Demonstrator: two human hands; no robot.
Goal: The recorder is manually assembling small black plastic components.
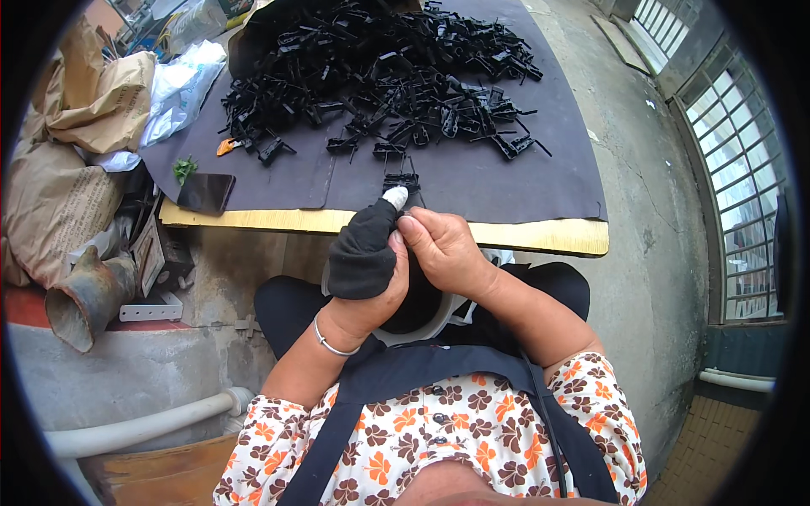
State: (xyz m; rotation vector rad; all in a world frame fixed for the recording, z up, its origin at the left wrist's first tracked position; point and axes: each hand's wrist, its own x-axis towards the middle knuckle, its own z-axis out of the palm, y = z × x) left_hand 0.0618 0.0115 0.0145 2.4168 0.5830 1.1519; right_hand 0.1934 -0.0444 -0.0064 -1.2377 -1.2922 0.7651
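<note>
Both my hands meet at the table's near edge, over a small black plastic part (402, 180) with thin prongs. My left hand (368, 253) wears a black cloth cover and a white wrap on the thumb tip. That thumb presses on the part, with the fingers closed beneath it. Close against it, my bare right hand (443, 249) is closed in a pinch at the part's near side; what lies between its fingertips is too small to make out. Beyond them, a heap of similar black plastic parts (380, 76) covers the far half of the table, with a few loose ones nearer me.
The dark-covered table (278, 181) has a yellowish front edge. On its left lie a dark flat rectangle (207, 194), a green sprig (184, 170) and a small orange item (226, 147). Paper sacks (63, 202) stand at left. A pale bucket (419, 334) sits between my knees.
</note>
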